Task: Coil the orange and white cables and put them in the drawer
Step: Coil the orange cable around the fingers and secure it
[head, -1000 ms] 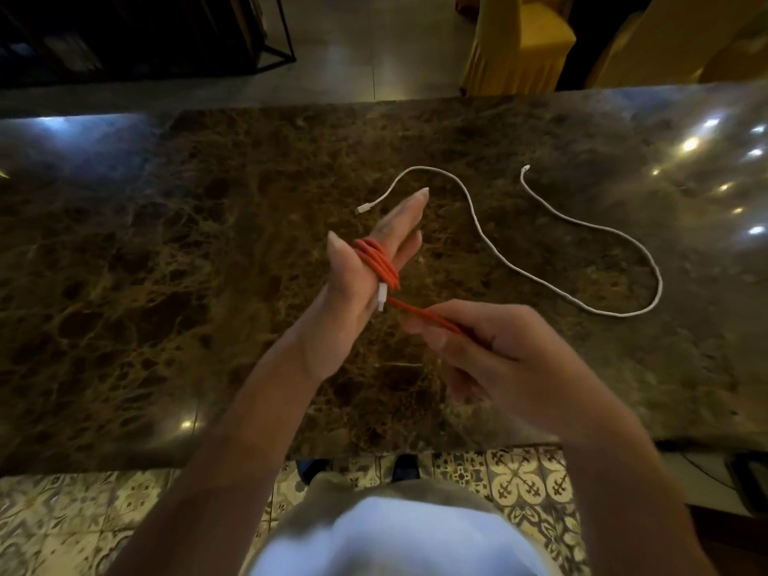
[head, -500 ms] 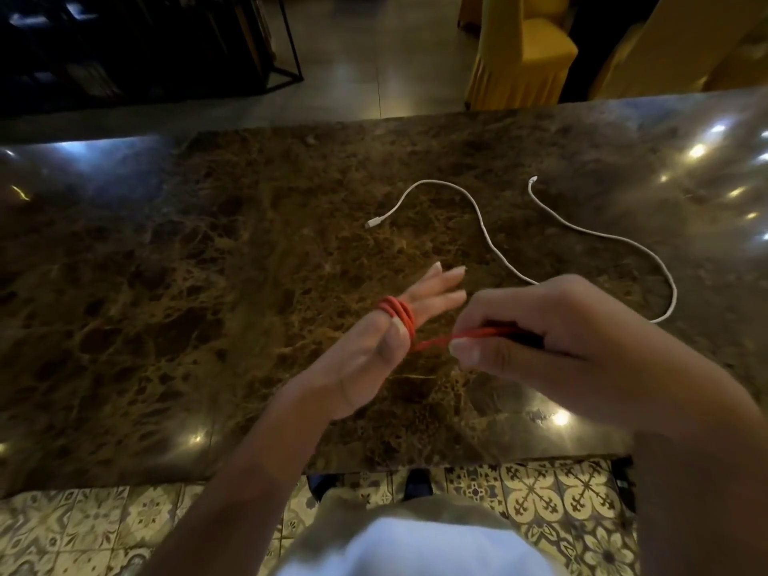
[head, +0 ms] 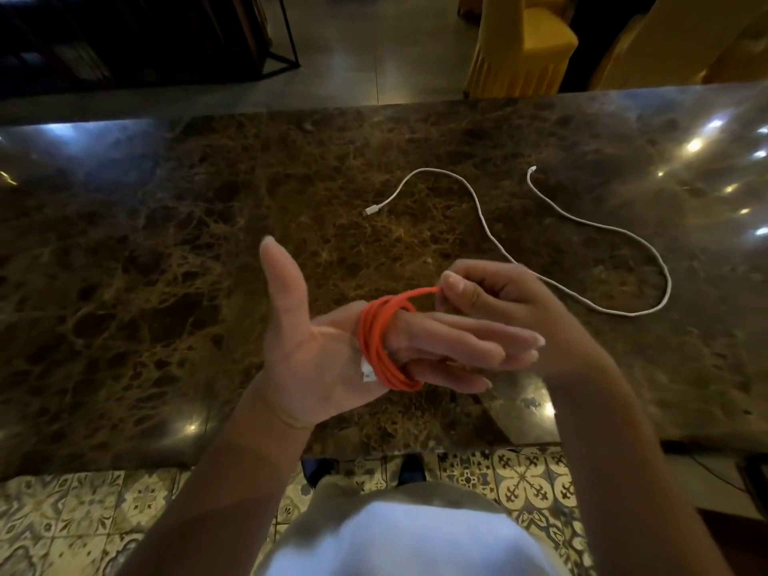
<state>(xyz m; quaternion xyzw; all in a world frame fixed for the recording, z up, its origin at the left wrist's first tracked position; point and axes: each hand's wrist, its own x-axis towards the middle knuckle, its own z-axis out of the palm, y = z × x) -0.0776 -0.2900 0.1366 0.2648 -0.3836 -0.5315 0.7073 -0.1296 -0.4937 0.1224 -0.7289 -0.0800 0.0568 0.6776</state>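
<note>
The orange cable is wound in several loops around the straight fingers of my left hand, palm up, thumb raised. Its white plug shows against the palm under the loops. My right hand sits behind the left fingers and pinches the cable's free end between thumb and forefinger, just above the coil. The white cable lies uncoiled on the marble table, snaking from a plug near the centre out to the right. No drawer is in view.
The table's near edge runs just below my hands, with patterned floor tiles beneath. Beyond the far edge stand yellow-covered chairs and a dark metal-framed shelf at the back left.
My left hand has turned palm up and come closer. The coil has grown by a loop or so, and my right hand has moved behind the fingers with only a short free end left.
</note>
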